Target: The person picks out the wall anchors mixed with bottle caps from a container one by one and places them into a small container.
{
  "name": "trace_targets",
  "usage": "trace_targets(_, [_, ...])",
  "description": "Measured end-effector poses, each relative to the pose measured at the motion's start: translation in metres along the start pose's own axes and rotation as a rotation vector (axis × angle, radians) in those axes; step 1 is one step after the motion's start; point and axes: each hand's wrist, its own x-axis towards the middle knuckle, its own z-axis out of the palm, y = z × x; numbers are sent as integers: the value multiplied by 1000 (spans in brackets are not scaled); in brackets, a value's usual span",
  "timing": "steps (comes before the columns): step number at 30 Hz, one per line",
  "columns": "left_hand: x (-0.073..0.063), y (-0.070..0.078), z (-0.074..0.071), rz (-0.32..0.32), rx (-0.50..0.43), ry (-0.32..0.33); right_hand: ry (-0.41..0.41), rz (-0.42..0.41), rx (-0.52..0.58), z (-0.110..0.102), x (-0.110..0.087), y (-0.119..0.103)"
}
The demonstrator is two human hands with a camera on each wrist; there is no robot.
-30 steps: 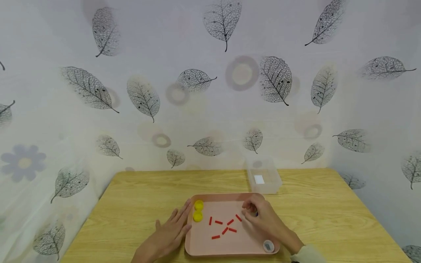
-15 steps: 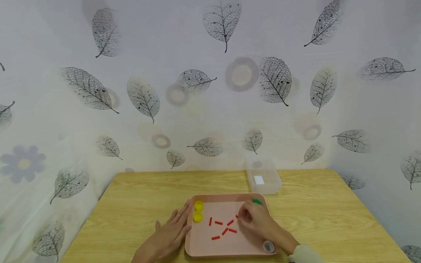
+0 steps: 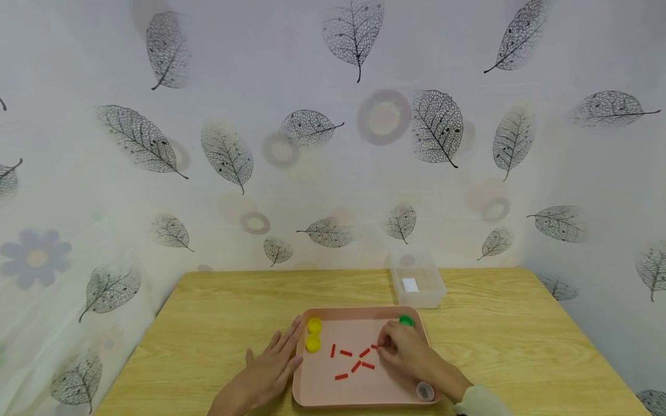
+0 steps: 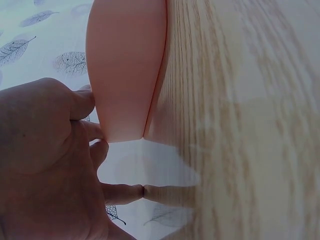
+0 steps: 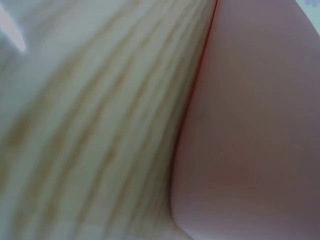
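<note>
A pink tray lies on the table with several short red sticks scattered over its middle. My right hand is over the tray's right half. Its thumb and fingertips pinch one end of a red stick, whose other end sticks out to the left. My left hand rests along the tray's left side with fingers extended, some touching its wall. In the right wrist view only the tray's outer wall and the table show; the hand is out of sight.
Two round yellow pieces sit in the tray's back left corner. A green round piece is at the back right, partly behind my right hand. A small whitish round piece lies front right. Behind the tray stands a clear plastic box.
My right hand has moved left and down from the tray's back right, uncovering the green piece. It now pinches the rightmost red stick, which has turned. The left hand stays put.
</note>
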Motion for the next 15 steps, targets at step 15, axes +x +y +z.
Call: trace_targets(15, [0, -1, 0, 22, -2, -6, 47, -46, 46, -5, 0, 0])
